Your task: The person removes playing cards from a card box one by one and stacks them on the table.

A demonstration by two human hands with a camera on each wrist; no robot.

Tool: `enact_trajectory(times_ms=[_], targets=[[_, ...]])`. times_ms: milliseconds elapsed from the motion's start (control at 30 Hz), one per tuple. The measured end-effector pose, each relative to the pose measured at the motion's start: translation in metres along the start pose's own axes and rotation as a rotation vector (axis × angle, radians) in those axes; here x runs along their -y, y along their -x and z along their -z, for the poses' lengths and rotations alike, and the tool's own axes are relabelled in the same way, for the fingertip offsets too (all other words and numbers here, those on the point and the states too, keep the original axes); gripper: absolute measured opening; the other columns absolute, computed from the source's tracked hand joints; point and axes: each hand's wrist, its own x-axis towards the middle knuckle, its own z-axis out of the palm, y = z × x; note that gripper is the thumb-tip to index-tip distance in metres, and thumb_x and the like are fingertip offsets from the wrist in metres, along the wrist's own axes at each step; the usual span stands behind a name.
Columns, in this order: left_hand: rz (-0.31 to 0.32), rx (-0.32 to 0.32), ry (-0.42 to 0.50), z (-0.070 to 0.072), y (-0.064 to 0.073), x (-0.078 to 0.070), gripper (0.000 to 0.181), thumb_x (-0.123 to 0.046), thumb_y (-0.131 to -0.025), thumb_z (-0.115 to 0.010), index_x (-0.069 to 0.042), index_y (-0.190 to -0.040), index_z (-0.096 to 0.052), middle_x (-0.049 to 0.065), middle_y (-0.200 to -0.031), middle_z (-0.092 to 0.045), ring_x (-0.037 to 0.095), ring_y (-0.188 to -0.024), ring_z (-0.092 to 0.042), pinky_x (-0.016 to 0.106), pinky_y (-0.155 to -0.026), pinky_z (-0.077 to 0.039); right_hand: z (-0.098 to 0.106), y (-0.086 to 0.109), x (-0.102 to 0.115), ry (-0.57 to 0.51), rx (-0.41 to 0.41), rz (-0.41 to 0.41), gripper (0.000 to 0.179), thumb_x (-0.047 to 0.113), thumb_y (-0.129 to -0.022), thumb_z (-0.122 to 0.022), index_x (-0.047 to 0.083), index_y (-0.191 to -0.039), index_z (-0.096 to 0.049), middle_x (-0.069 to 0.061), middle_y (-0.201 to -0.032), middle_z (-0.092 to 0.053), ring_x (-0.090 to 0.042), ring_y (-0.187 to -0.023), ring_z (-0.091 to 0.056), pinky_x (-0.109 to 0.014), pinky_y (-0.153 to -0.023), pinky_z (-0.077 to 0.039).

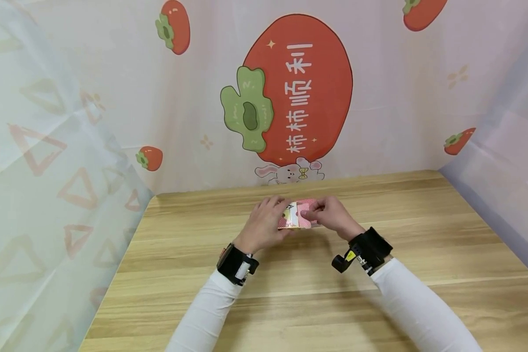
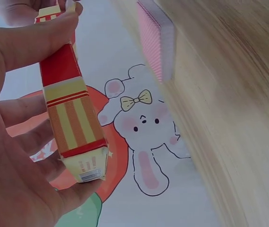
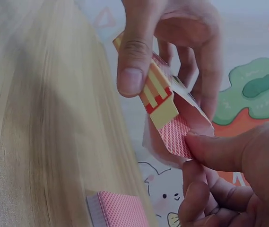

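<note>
A red and yellow card box (image 2: 75, 109) is held aloft by my left hand (image 1: 264, 225), thumb along one side and fingers round the other. At the box's open end, my right hand (image 1: 332, 215) pinches a pink-patterned piece (image 3: 174, 137), thumb against it; whether it is a flap or a card I cannot tell. The box is tilted in the right wrist view. A deck of playing cards (image 3: 122, 208) with pink-patterned backs sits on the table apart from both hands, just behind the box in the head view.
The wooden table (image 1: 290, 303) reaches back to a pale cloth backdrop (image 1: 193, 107) printed with persimmons and a rabbit. More cloth hangs at the left and right sides. Each wrist wears a black camera strap (image 1: 369, 247).
</note>
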Motion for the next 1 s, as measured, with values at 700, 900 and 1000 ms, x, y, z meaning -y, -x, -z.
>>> enact_trajectory(times_ms=[700, 900, 1000], targets=[[-0.028, -0.007, -0.066, -0.002, 0.001, 0.010, 0.072, -0.042, -0.071, -0.070, -0.016, -0.134, -0.045, 0.004, -0.124, -0.046, 0.024, -0.116, -0.042, 0.047, -0.093, -0.033, 0.017, 0.010, 0.003, 0.444, -0.130, 0.232, 0.046, 0.036, -0.075, -0.072, 0.009, -0.109, -0.059, -0.006, -0.098, -0.059, -0.023, -0.088, -0.054, -0.036, -0.071, -0.044], [-0.024, 0.008, -0.072, -0.003, 0.001, 0.011, 0.071, -0.042, -0.073, -0.067, -0.018, -0.135, -0.044, 0.003, -0.124, -0.046, 0.026, -0.116, -0.042, 0.049, -0.094, -0.031, 0.010, 0.012, 0.018, 0.710, -0.018, 0.543, 0.057, 0.032, -0.066, -0.079, 0.015, -0.116, -0.057, -0.002, -0.116, -0.053, -0.022, -0.107, -0.048, -0.040, -0.087, -0.041], [-0.023, 0.019, -0.088, -0.003, 0.002, 0.010, 0.069, -0.043, -0.073, -0.066, -0.018, -0.134, -0.044, 0.003, -0.124, -0.046, 0.026, -0.117, -0.042, 0.049, -0.095, -0.031, 0.007, 0.010, 0.019, 0.790, 0.061, 0.590, 0.061, 0.035, -0.064, -0.080, 0.018, -0.118, -0.057, 0.001, -0.119, -0.050, -0.019, -0.110, -0.045, -0.038, -0.090, -0.040]])
